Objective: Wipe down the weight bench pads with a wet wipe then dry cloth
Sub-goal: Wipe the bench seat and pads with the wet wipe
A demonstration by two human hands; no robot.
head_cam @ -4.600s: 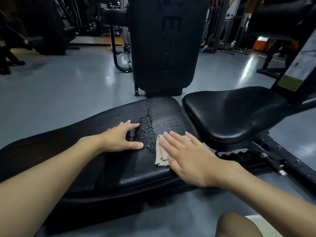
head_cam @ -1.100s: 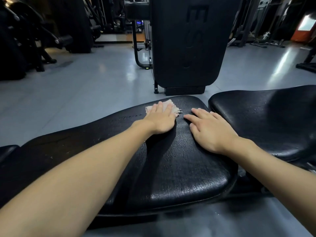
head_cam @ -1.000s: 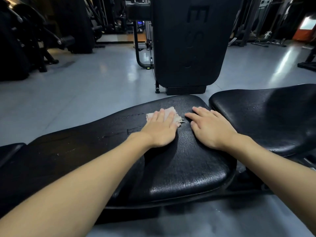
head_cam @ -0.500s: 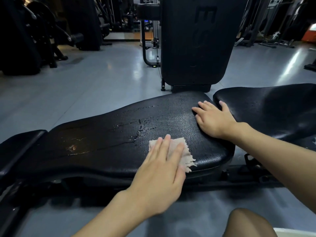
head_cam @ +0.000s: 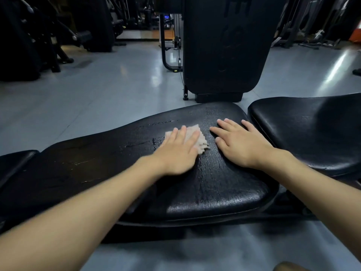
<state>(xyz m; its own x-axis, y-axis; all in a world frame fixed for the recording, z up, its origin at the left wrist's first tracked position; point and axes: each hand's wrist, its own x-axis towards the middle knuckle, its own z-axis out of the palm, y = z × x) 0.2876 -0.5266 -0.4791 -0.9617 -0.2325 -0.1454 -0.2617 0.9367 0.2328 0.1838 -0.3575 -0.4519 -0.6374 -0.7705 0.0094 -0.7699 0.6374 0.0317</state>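
The bench pad (head_cam: 214,184) is black grained leather-like upholstery with a wet sheen; the seat pad (head_cam: 304,133) looks smoother, glossier. The cloth (head_cam: 202,142) is beige fabric, frayed-edged. The grey floor (head_cam: 97,90) is glossy.

I count two hands, both mine: one left hand (head_cam: 175,155) and one right hand (head_cam: 242,145). On the right hand I can see all five fingers (head_cam: 230,127); the left one is too blurred to count them. There is one cloth (head_cam: 201,143). The black pads are three: one long pad (head_cam: 205,182), one seat pad (head_cam: 312,133) at the right and one small pad (head_cam: 13,163) at the far left. Behind them stands one tall black machine (head_cam: 224,45).
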